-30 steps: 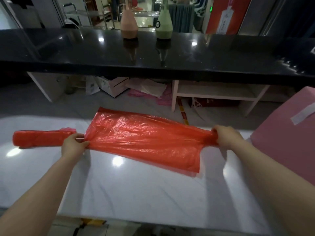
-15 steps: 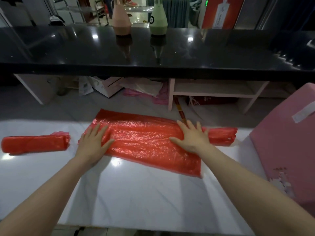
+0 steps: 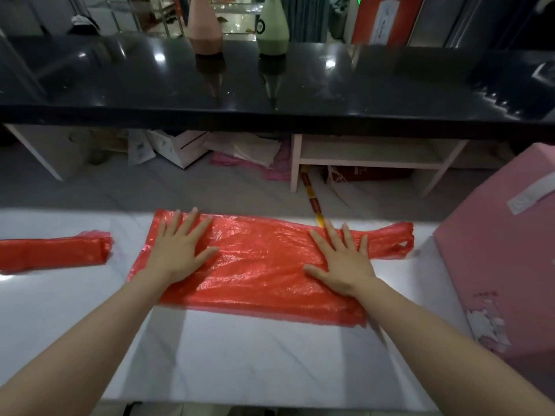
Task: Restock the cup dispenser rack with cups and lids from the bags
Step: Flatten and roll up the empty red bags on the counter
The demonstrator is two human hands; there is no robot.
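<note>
While flattening: red bag [image 3: 264, 265] pinned on white worktop [image 3: 240, 355].
Left hand [image 3: 177, 250], right hand [image 3: 339, 262] splayed flat, likely smoothing it.

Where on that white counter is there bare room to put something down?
Bare white counter lies between the forearms, nearer than the flat red bag. A narrow strip separates it from the bag roll. The pink box crowds the right.

Bare forearms, no sleeves; left grip [image 3: 177, 250], right grip [image 3: 342, 262] ungloved.

Bag [image 3: 258, 265] on table [image 3: 240, 355], roll [image 3: 54, 253] left, box [image 3: 504, 265] right
</note>
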